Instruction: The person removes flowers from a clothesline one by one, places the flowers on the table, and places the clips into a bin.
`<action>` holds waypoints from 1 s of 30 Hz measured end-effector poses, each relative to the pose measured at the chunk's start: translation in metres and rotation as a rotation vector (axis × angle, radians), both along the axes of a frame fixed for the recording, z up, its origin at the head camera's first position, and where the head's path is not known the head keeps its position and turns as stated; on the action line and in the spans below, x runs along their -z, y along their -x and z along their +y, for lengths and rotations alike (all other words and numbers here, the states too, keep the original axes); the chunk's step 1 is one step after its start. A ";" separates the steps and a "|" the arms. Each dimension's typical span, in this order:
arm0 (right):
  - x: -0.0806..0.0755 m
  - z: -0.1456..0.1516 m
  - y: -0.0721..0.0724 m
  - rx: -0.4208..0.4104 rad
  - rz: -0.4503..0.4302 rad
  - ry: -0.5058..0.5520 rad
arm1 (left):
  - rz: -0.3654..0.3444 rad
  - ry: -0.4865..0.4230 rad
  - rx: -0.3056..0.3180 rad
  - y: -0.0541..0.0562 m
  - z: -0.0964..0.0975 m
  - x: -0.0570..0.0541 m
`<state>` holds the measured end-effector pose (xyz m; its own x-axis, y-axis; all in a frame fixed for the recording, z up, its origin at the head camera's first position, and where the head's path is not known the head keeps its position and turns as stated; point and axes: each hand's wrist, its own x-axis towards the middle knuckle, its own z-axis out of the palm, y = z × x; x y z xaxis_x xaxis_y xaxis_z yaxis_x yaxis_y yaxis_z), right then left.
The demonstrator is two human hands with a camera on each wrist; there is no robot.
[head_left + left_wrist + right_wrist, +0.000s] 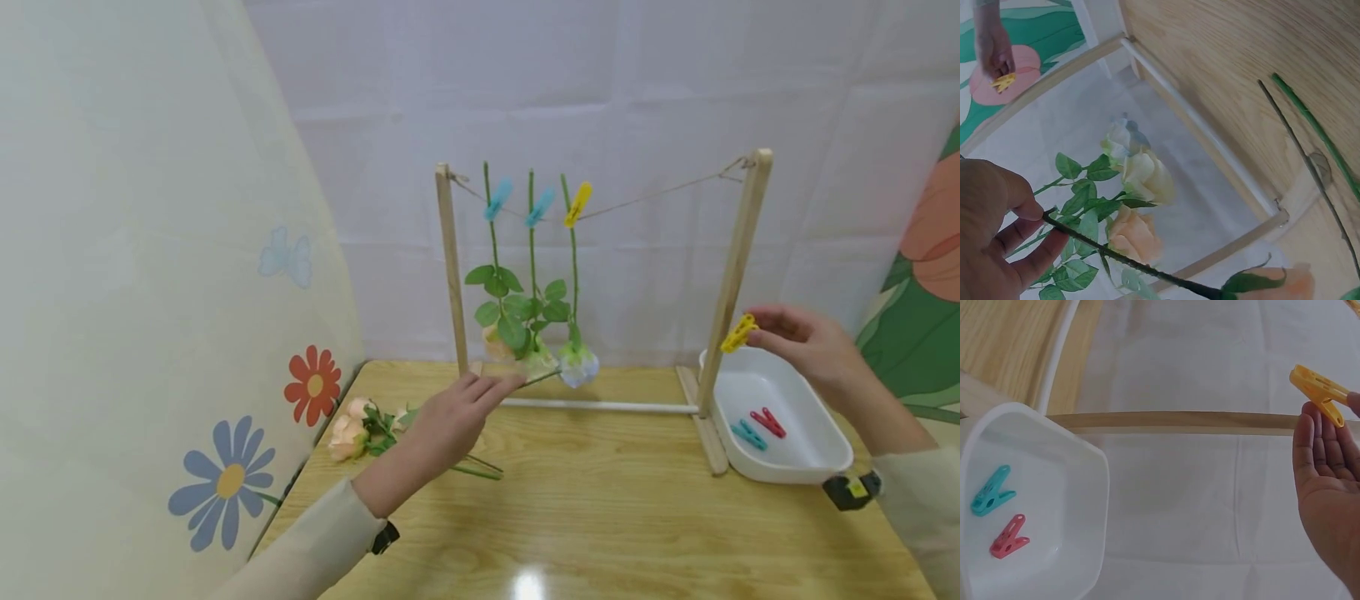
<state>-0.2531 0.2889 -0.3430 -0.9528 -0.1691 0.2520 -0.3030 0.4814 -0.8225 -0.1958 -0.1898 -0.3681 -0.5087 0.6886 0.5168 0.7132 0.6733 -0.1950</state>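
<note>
My left hand (453, 421) pinches the stem (1135, 264) of a peach rose (1279, 281) close to its cut end. In front of the frame's left half, this hand partly covers the lower flowers in the head view. My right hand (813, 346) holds a yellow clothespin (739, 333) between thumb and fingers, above the white basin and beside the right post. Three roses hang head down from a string: a peach rose (1135, 234), a cream rose (1146, 177) and a pale blue rose (578, 366). Two blue clothespins (498, 200) and another yellow clothespin (578, 205) grip their stems.
A wooden frame (738, 250) carries the string (652, 197), with a white bar (600, 406) low down. The white basin (817, 446) at right holds a teal clothespin (748, 435) and a red clothespin (768, 422). More peach roses (347, 437) lie on the table's left.
</note>
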 end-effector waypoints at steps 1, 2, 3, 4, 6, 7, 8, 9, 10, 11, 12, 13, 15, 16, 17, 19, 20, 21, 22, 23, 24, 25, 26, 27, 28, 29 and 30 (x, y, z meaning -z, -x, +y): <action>0.002 0.001 0.000 0.004 -0.005 -0.003 | 0.015 0.013 0.005 0.000 -0.001 0.002; 0.004 0.002 0.000 0.009 -0.008 -0.008 | 0.031 0.022 0.010 0.000 -0.003 0.004; 0.005 0.003 -0.001 0.012 -0.010 -0.015 | 0.045 0.032 0.014 -0.001 -0.005 0.006; 0.007 0.005 -0.001 0.016 -0.015 -0.019 | 0.058 0.039 0.019 -0.001 -0.006 0.008; 0.011 0.007 -0.002 0.021 -0.027 -0.023 | 0.083 0.060 0.029 -0.001 -0.010 0.013; 0.012 0.008 -0.002 0.026 -0.034 -0.027 | 0.094 0.067 0.032 -0.001 -0.011 0.014; 0.014 0.009 -0.003 0.031 -0.041 -0.036 | 0.103 0.077 0.033 -0.001 -0.012 0.016; 0.015 0.010 -0.003 0.034 -0.048 -0.043 | 0.111 0.086 0.033 -0.001 -0.013 0.018; 0.016 0.011 -0.003 0.039 -0.055 -0.047 | 0.119 0.093 0.034 -0.002 -0.015 0.019; 0.018 0.011 -0.003 0.042 -0.060 -0.052 | 0.124 0.100 0.032 -0.002 -0.016 0.021; 0.019 0.012 -0.004 0.045 -0.067 -0.057 | 0.127 0.106 0.027 -0.003 -0.017 0.022; 0.020 0.012 -0.004 0.049 -0.072 -0.062 | 0.130 0.113 0.021 -0.004 -0.018 0.023; 0.022 0.014 -0.004 0.053 -0.082 -0.066 | 0.130 0.132 0.007 -0.005 -0.021 0.026; 0.023 0.014 -0.004 0.055 -0.089 -0.067 | 0.128 0.142 -0.001 -0.005 -0.022 0.027; 0.025 0.015 -0.004 0.056 -0.095 -0.068 | 0.124 0.150 -0.007 -0.006 -0.024 0.029; 0.027 0.016 -0.005 0.057 -0.104 -0.076 | 0.117 0.171 -0.021 -0.007 -0.027 0.032; 0.028 0.016 -0.005 0.061 -0.113 -0.080 | 0.112 0.178 -0.026 -0.008 -0.029 0.034; 0.029 0.017 -0.005 0.063 -0.119 -0.084 | 0.106 0.180 -0.031 -0.008 -0.030 0.035; 0.030 0.018 -0.006 0.064 -0.123 -0.086 | 0.100 0.185 -0.038 -0.009 -0.032 0.036; 0.031 0.019 -0.006 0.064 -0.128 -0.087 | 0.096 0.187 -0.043 -0.010 -0.033 0.037; 0.032 0.019 -0.006 0.064 -0.132 -0.088 | 0.094 0.193 -0.050 -0.011 -0.035 0.038; 0.034 0.020 -0.007 0.062 -0.137 -0.086 | 0.092 0.197 -0.055 -0.011 -0.036 0.039; 0.035 0.021 -0.007 0.064 -0.139 -0.087 | 0.089 0.199 -0.060 -0.012 -0.038 0.039; 0.037 0.022 -0.007 0.062 -0.144 -0.087 | 0.087 0.203 -0.063 -0.012 -0.039 0.040; 0.038 0.023 -0.007 0.061 -0.149 -0.087 | 0.087 0.207 -0.065 -0.012 -0.041 0.041; 0.040 0.024 -0.007 0.062 -0.153 -0.090 | 0.089 0.212 -0.066 -0.012 -0.042 0.042; 0.041 0.025 -0.007 0.064 -0.154 -0.093 | 0.089 0.216 -0.067 -0.013 -0.044 0.043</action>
<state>-0.2457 0.3142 -0.3838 -0.9885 -0.1228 0.0881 -0.1430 0.5721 -0.8076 -0.1829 -0.2339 -0.4109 -0.5163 0.7541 0.4060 0.6419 0.6545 -0.3995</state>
